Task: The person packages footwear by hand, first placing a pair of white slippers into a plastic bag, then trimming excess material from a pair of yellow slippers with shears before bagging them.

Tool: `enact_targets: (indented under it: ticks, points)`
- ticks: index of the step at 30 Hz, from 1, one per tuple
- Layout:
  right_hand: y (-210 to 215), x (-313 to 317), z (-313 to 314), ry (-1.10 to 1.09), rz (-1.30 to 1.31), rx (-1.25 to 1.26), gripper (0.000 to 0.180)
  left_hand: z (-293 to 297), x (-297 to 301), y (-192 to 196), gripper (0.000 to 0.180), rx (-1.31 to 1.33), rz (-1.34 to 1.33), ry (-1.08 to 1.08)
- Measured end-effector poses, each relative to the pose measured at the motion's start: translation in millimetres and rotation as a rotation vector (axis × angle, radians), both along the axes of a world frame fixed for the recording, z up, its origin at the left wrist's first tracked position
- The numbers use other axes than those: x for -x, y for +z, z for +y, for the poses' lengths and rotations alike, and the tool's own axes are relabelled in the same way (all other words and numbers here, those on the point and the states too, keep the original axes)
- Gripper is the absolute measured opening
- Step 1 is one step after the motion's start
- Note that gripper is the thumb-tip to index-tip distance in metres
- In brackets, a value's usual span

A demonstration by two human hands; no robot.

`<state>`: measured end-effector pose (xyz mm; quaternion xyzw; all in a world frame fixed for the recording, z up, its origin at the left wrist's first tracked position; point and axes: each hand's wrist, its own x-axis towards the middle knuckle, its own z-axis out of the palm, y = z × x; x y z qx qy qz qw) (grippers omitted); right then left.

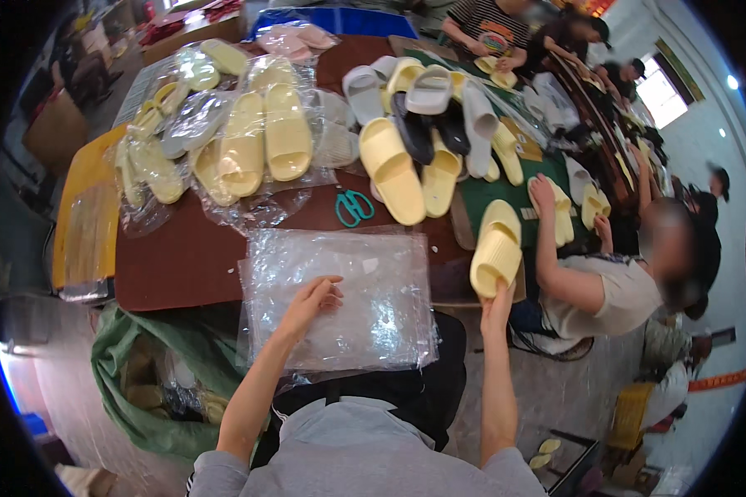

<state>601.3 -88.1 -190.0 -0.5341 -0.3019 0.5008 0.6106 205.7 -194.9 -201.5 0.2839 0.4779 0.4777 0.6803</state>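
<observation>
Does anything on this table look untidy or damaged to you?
Nothing looks clearly damaged or spilled. The clear plastic bags stick out past the front edge of the brown table, and the loose slippers lie in a jumbled heap, yellow, grey and black mixed.

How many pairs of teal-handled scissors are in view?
1: the teal-handled scissors lie on the brown tabletop, beyond the clear plastic bags under the left hand. Others may be hidden.

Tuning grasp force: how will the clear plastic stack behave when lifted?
The clear plastic stack is probably floppy: its surface looks thin and creased. It may be slippery, given the glossy glare. Its edges sit uneven, so layers might slide apart.
</observation>
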Motion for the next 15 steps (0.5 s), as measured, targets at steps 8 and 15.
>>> enact_targets:
  ticks: [8,15]
  points:
    - [-18,42,119,0.142,-0.059,0.186,0.079,13,39,-12,0.042,-0.004,-0.021,0.152]
    - [-21,101,39,0.378,-0.74,-0.248,0.046,111,99,-25,0.048,-0.054,-0.583,0.691]
